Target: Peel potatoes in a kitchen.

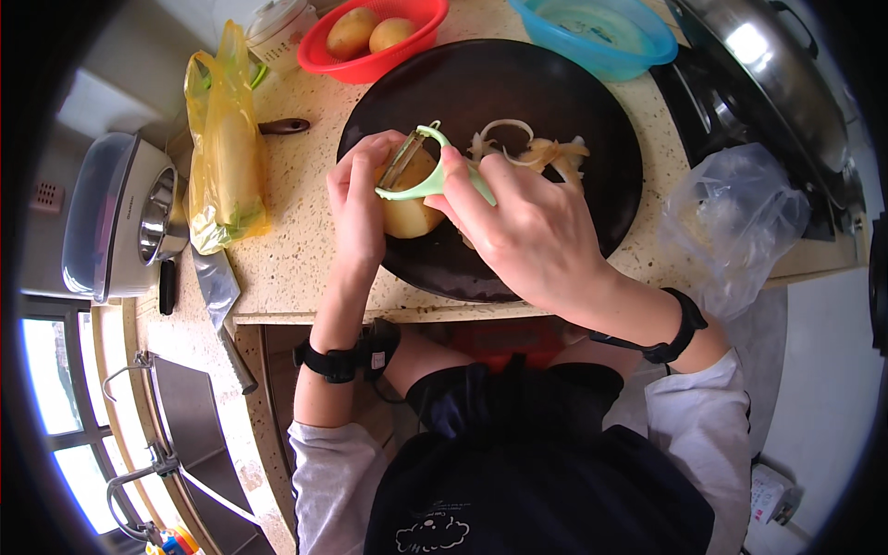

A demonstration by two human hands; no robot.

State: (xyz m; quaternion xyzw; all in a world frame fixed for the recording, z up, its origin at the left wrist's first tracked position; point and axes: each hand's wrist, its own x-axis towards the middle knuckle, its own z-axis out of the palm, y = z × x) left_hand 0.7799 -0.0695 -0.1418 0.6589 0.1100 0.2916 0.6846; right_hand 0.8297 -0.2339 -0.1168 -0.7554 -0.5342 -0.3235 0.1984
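Observation:
My left hand (359,208) is wrapped round a partly peeled potato (407,220), holding it above the left part of a round dark chopping board (592,227). In my right hand (532,227) is a light green peeler (416,192). Its metal blade lies over the top of the potato, and I cannot tell whether it touches the skin. Curled potato peelings (548,155) lie on the board just beyond my right hand. Part of the potato is hidden by my fingers and the peeler.
Behind the board stand a red basket (307,60) with two potatoes and a blue basin (647,57). A yellow plastic bag (222,139) and a cleaver (217,287) lie left. At right are a clear plastic bag (740,217) and a lidded pan (754,55). A sink (190,407) is lower left.

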